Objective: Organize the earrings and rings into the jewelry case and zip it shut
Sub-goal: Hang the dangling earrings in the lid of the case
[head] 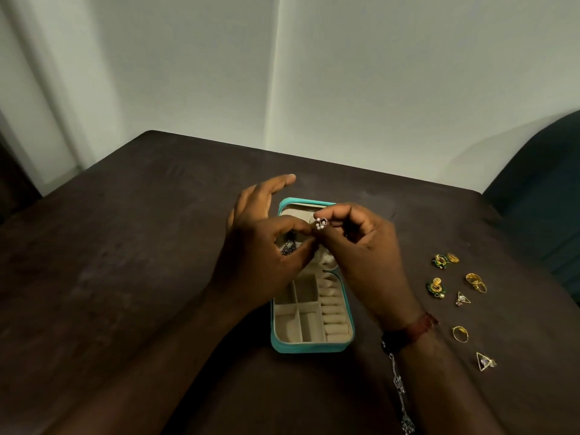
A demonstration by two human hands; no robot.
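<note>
A teal jewelry case point(276, 337) lies open on the dark table, its beige compartments and ring rolls showing. Above its lid, my right hand point(367, 246) pinches a small pearl earring point(321, 223) by thumb and forefinger. My left hand point(263, 243) meets it there, thumb and forefinger pinching at the earring's back, other fingers spread. A dark dangling earring point(288, 246) hangs in the lid behind my left hand. To the right lie green-and-gold earrings point(440, 261), point(435, 287), gold rings point(475, 281), point(460, 333) and triangle earrings point(462, 299), point(485, 362).
The table point(125, 262) stands against a pale wall. A dark teal chair point(539, 189) is at the right. A silver chain point(398, 387) hangs from my right wrist beside a red bracelet point(417, 326).
</note>
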